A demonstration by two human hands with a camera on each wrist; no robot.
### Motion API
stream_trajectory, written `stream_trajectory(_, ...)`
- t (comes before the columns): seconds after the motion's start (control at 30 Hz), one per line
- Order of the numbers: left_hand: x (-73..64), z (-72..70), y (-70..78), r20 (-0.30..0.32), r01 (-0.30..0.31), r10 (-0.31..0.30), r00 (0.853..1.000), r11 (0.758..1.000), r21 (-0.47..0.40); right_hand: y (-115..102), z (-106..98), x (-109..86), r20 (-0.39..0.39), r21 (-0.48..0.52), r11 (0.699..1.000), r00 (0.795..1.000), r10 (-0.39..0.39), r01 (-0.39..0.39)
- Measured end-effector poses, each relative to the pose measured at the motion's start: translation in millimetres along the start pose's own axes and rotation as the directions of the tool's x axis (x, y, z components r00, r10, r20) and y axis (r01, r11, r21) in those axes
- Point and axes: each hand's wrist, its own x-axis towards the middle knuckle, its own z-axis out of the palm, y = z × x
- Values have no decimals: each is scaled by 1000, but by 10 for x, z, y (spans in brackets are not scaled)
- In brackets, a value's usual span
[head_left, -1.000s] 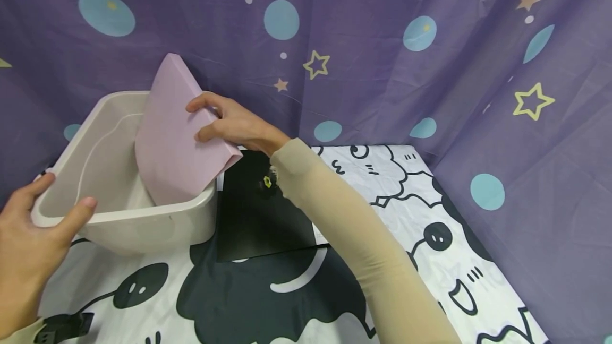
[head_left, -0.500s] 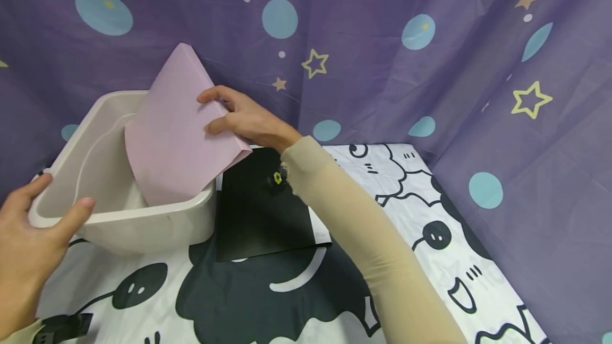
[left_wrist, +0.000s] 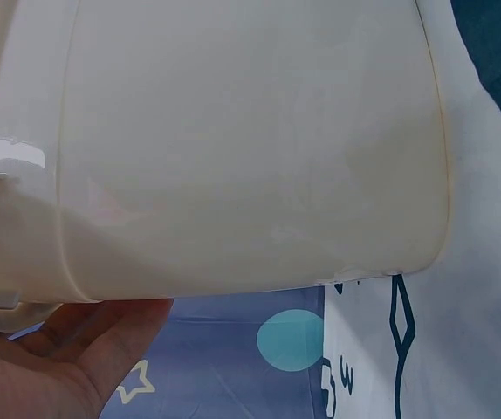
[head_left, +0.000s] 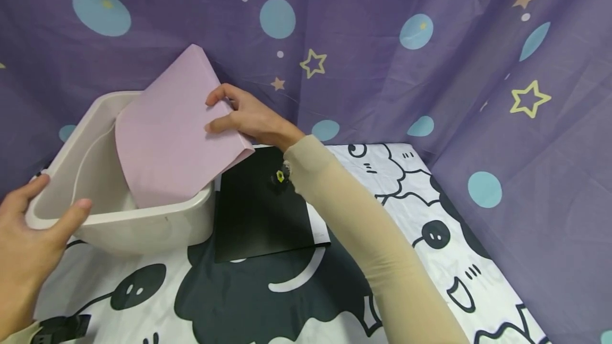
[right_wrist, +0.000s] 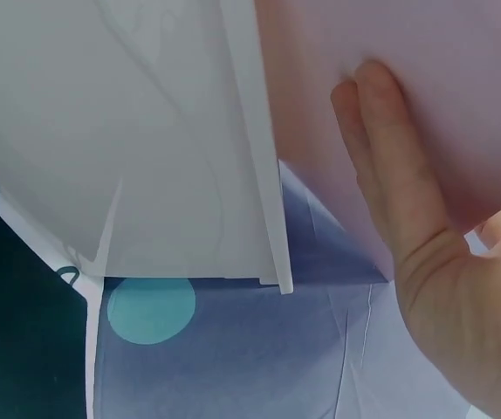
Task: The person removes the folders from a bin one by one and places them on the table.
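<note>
A pale pink folder (head_left: 167, 137) with a narrow spine slants out of a white plastic bin (head_left: 143, 230), its lower end inside. My right hand (head_left: 248, 117) grips it by the spine side, thumb on the near face; the right wrist view shows other fingers (right_wrist: 390, 131) flat against the far face. The folder's near lower edge overlaps the bin's right front rim. My left hand (head_left: 33, 232) holds the bin's left front corner, thumb over the rim. From the left wrist view, its fingers (left_wrist: 120, 340) curl under the bin's rim.
Right of the bin, a flat black folder (head_left: 263, 216) with a white strip along its right side lies on the cloth (head_left: 430, 259), printed in black and white. A purple curtain (head_left: 363, 68) with stars hangs close behind the bin and along the right side.
My right hand has moved slightly right with the pink folder, whose top corner has shifted up and right. Its left part has swung left, showing a broader face. My left hand stays on the bin.
</note>
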Motion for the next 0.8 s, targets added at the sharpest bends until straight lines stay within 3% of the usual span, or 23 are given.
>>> stream_trajectory(0.2,-5,3,-8,-9,-24,24,1000,1000,-9,33,-1,17,7,38,999,1000,26,-27)
stream_trajectory(0.8,9,1,-4,-13,-38,38,999,999,-14,57,-45,-26,-6,56,998,1000,-12,13)
